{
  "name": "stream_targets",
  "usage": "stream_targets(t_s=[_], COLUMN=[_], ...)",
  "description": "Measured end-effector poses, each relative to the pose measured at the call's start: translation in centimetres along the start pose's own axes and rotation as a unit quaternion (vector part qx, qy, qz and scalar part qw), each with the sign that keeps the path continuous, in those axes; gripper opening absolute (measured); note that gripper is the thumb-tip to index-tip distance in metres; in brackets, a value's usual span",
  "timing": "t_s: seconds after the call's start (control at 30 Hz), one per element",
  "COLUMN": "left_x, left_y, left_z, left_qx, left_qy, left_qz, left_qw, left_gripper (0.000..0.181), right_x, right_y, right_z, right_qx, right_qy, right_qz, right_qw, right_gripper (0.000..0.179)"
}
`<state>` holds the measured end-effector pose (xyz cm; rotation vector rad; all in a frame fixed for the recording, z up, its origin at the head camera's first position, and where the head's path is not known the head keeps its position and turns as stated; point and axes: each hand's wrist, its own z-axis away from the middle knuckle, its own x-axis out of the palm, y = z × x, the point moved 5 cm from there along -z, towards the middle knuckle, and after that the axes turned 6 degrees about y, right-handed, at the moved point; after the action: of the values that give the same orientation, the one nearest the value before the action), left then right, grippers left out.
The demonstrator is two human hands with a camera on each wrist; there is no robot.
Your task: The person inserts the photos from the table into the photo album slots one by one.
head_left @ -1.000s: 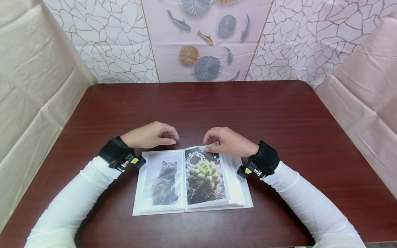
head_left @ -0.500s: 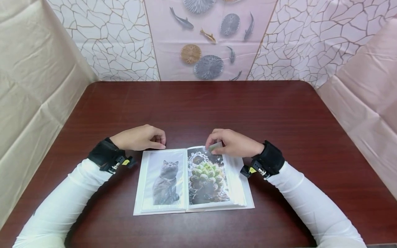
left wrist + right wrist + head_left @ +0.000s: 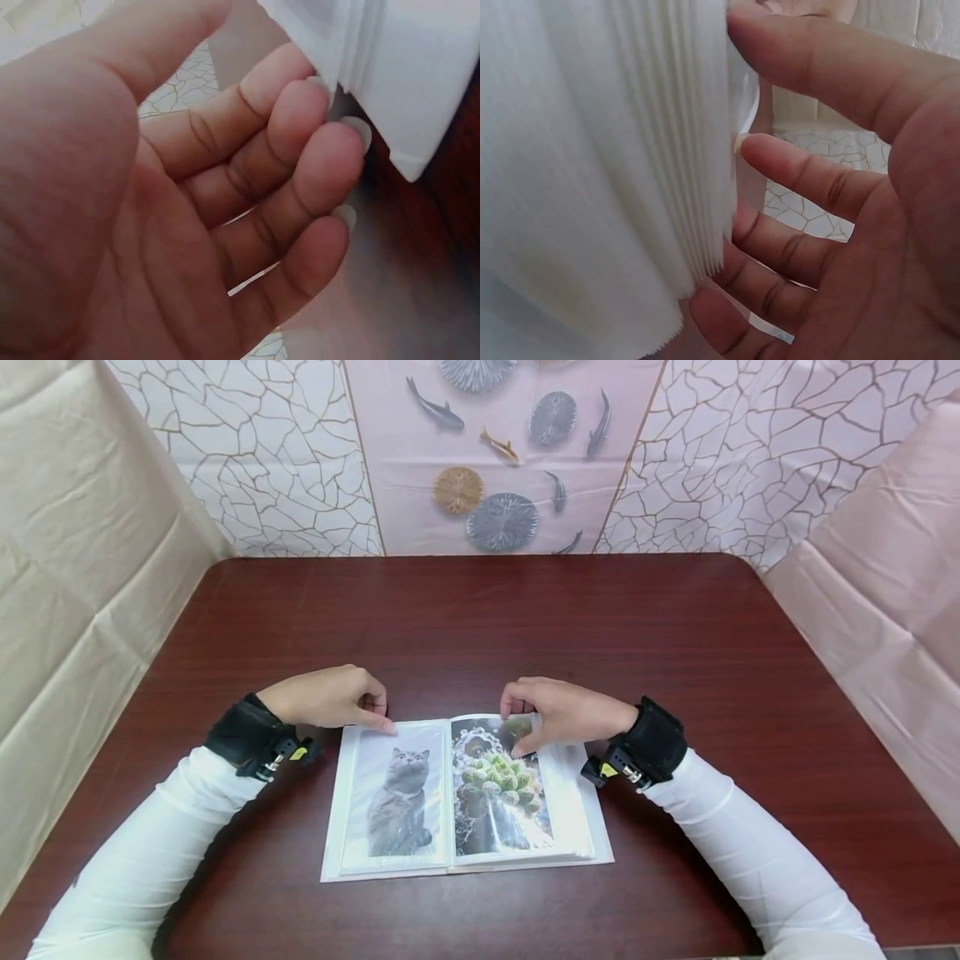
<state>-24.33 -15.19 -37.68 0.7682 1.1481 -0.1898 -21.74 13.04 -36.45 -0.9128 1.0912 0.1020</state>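
Observation:
A white photo album (image 3: 333, 835) lies spread on the table. Its left page bears a grey cat photo (image 3: 401, 814), its right page a cactus photo (image 3: 480, 827) behind glossy film. My left hand (image 3: 330, 696) holds the top edge of the left side, thumb on the page; in the left wrist view the curled fingertips meet the white edge (image 3: 420, 67). At the right page's top, my right hand (image 3: 566, 706) holds the edge, thumb on the cactus photo and fingers bent over the top. Stacked page edges (image 3: 667, 142) fill the right wrist view beside the right fingers.
The dark red-brown table (image 3: 480, 610) extends around the album. Patterned cloth (image 3: 502, 460) hangs behind it, and beige cloth stands along the left (image 3: 82, 568) and right (image 3: 885, 585). Black straps with small cameras sit on both wrists.
The left hand moved left from beyond the album's middle, then its thumb came onto the left page. The right thumb slid lower on the cactus photo, and the lifted page corner there now lies lower.

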Motion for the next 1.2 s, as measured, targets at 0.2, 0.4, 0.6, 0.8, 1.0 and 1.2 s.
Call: stream_targets(t_s=[0.2,0.4,0.6,0.8,1.0,1.2], left_x=[0.0,-0.2,-0.2,-0.9,-1.9,-2.4], left_y=[0.0,-0.1,-0.3,0.2,0.5,0.8], left_z=[0.1,0.1,0.1,0.3,0.7,0.8], left_qx=[-0.008,0.005,0.009,0.061,0.094,0.102], left_qy=[0.002,0.013,0.012,0.026,0.045,0.057], left_qz=[-0.003,0.0,0.032,0.085,0.145,0.204], left_qw=[1.0,0.9999,0.9994,0.9941,0.984,0.972], left_gripper=[0.036,0.039,0.029,0.006,0.01,0.017], right_x=[0.4,0.4,0.5,0.5,0.4,0.2], right_y=[0.2,0.1,0.3,0.4,0.4,0.2], right_z=[-0.3,-0.2,-0.2,-0.1,-0.1,0.0], right_qx=[-0.001,-0.006,-0.003,0.003,-0.004,-0.001], right_qy=[0.008,0.008,0.005,0.008,0.013,0.013], right_qz=[-0.003,-0.001,0.001,-0.007,-0.005,-0.005], right_qw=[1.0,0.9999,1.0,0.9999,0.9999,0.9999], right_gripper=[0.041,0.037,0.035,0.032,0.028,0.027])
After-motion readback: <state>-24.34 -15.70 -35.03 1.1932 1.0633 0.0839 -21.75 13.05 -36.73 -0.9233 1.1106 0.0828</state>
